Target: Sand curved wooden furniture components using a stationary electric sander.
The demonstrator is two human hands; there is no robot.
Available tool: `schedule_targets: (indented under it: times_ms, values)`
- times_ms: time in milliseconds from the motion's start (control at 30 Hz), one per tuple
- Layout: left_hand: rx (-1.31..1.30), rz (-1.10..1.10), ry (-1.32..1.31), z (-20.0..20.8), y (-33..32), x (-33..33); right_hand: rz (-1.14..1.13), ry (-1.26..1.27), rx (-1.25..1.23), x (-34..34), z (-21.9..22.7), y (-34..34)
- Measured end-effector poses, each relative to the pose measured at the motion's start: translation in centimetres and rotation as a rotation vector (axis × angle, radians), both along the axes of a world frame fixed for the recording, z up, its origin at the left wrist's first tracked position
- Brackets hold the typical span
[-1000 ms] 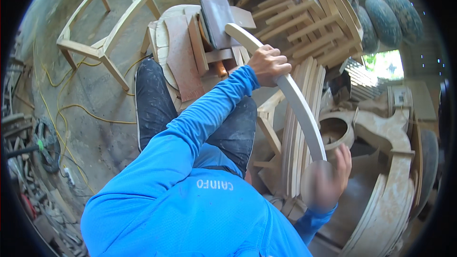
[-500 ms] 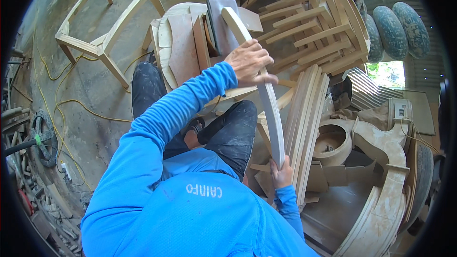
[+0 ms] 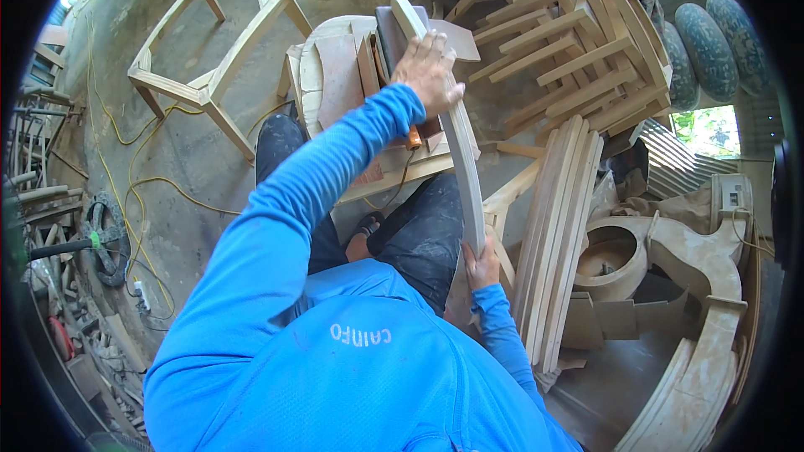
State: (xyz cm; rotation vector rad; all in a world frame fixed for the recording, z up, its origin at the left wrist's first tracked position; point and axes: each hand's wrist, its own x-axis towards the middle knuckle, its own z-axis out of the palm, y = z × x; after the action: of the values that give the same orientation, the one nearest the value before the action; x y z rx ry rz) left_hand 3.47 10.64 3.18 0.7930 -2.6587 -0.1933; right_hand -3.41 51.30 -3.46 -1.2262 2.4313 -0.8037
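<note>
Curved wooden slat [image 3: 469,176], held lengthwise ahead of the torso [image 3: 360,377], running from beside the right thigh [image 3: 423,238] up to a grey board [image 3: 389,32]; over that board or against it, cannot tell which. Left arm [image 3: 335,167] in a blue sleeve, reaching diagonally forward from the lower left, elbow slightly bent. Right forearm [image 3: 502,326], also blue-sleeved, rising from the lower edge, close beside the torso. Left hand [image 3: 430,74] holding the far part of the slat, palm down, fingers bent across the upper face, thumb toward the right. Right hand [image 3: 482,266] gripping the near end, low and close to the right thigh, some fingers hidden. Off to the right, past a slanting bundle of long wooden strips [image 3: 557,243], a round pale drum [image 3: 620,288], open mouth upward, joined to or touching a pale curved frame [image 3: 699,243]. Inside the drum, a brownish, dusty-looking floor; finer details too small to tell.
</note>
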Motion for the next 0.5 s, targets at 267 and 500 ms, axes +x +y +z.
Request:
schedule_targets:
  times_ms: [267,500]
  values:
    - [0.118,0.068,0.119,0.3,8.3,0.2,-0.130,-0.138,0.170,1.0,-1.0,9.0]
    - [0.105,0.091,0.055,-0.7,-1.3,-1.0,-0.051,-0.021,0.109,-1.7,-1.3,-1.7]
